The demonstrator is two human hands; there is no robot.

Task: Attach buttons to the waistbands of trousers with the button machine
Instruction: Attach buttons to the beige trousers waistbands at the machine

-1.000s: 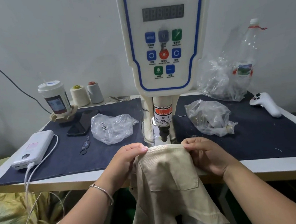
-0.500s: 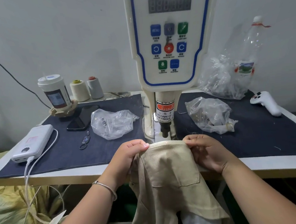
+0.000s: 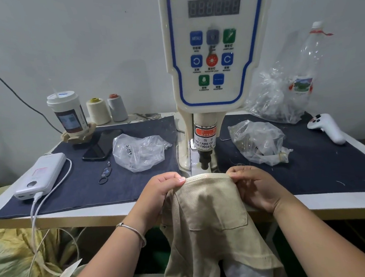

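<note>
Trousers (image 3: 212,212) held at table's front edge, waistband (image 3: 207,176) just before button machine (image 3: 209,50) punch (image 3: 204,160). Waistband pinched by left hand (image 3: 159,194) and right hand (image 3: 254,187). Waistband axis runs left–right; legs hang toward viewer. Risk judged – fingertips near punch, pinched if press fires; slack cloth, button misplaced.

One head-worn wide-angle view only, set close before the button machine (image 3: 211,71) and faced forward and slightly down, its panel being cut off at the top edge and the table (image 3: 311,203) edge below it crossing the lower half.
</note>
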